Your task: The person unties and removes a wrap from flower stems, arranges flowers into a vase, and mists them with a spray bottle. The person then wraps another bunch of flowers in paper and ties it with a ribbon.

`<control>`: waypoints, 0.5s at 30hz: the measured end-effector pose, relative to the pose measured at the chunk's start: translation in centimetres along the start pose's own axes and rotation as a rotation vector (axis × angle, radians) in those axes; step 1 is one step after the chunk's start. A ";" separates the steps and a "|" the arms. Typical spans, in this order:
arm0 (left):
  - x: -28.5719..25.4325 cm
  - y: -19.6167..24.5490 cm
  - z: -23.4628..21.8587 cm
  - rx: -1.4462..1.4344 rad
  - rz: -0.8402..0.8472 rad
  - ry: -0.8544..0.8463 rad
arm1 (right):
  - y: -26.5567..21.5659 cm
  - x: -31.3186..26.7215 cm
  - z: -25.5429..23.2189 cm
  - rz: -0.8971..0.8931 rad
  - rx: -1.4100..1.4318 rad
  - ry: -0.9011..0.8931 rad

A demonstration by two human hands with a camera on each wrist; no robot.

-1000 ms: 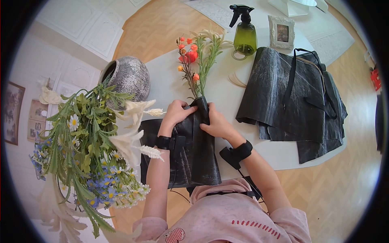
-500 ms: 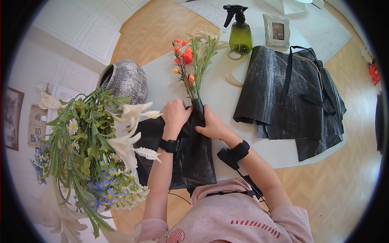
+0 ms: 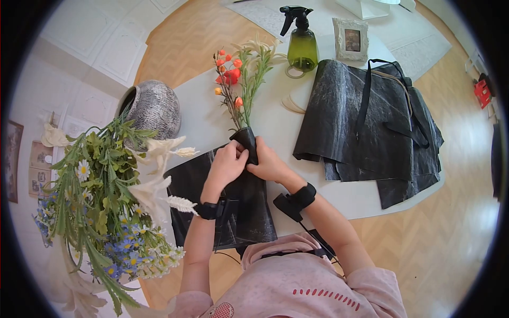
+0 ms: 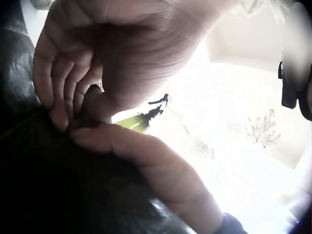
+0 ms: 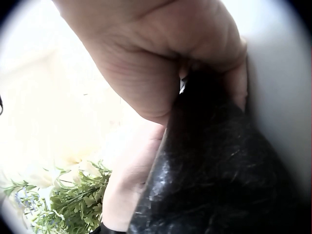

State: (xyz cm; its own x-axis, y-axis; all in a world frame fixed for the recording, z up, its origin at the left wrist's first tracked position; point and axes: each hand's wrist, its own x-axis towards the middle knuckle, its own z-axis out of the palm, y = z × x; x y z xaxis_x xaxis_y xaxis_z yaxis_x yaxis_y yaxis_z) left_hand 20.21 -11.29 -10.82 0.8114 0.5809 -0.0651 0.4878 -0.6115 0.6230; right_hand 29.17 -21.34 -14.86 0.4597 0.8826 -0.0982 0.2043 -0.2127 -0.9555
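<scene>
Black sheet material [image 3: 248, 212] is rolled into a narrow tube around the stems of red-orange flowers [image 3: 230, 77] and green sprigs [image 3: 251, 85]. On the tube's left side, my left hand [image 3: 228, 165] pinches the sheet near the top, its fingertips bunched. My right hand [image 3: 268, 163] grips the tube from the right, thumb in front. Seen from the left wrist, the fingers and thumb of the left hand [image 4: 122, 63] meet on the dark sheet [image 4: 73, 185]. In the right wrist view the right hand [image 5: 165, 53] curls around the top of the black sheet [image 5: 219, 161]; its fingertips are partly hidden.
A large bunch of flowers and leaves [image 3: 101, 196] fills the left foreground, beside a grey textured vase [image 3: 157, 110]. At the back stand a green spray bottle [image 3: 303, 50] and a framed picture [image 3: 351, 39]. More black sheets with a strap [image 3: 350, 127] lie on the right.
The tube's top now leans left, with its edge folded over. My left hand has shifted its fingers to pinch lower beside it, while the right still grips. The whole view has shifted slightly.
</scene>
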 end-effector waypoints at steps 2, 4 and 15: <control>0.4 0.4 -0.4 -0.250 -0.245 -0.154 | 0.0 -0.1 0.0 -0.029 0.071 -0.016; 0.7 0.4 -0.3 -0.261 -0.247 -0.177 | 0.1 -0.2 0.0 -0.021 0.084 -0.022; 2.5 -0.2 1.2 -0.008 -0.304 -0.047 | 0.1 0.0 0.1 -0.052 0.258 -0.210</control>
State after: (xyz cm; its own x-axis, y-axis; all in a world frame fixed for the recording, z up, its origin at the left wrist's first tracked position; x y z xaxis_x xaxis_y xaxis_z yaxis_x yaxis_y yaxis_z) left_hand 22.57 -10.36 -12.04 0.6427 0.7111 -0.2851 0.7080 -0.4092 0.5756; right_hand 29.08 -21.35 -14.94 0.2611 0.9622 -0.0768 -0.0154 -0.0755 -0.9970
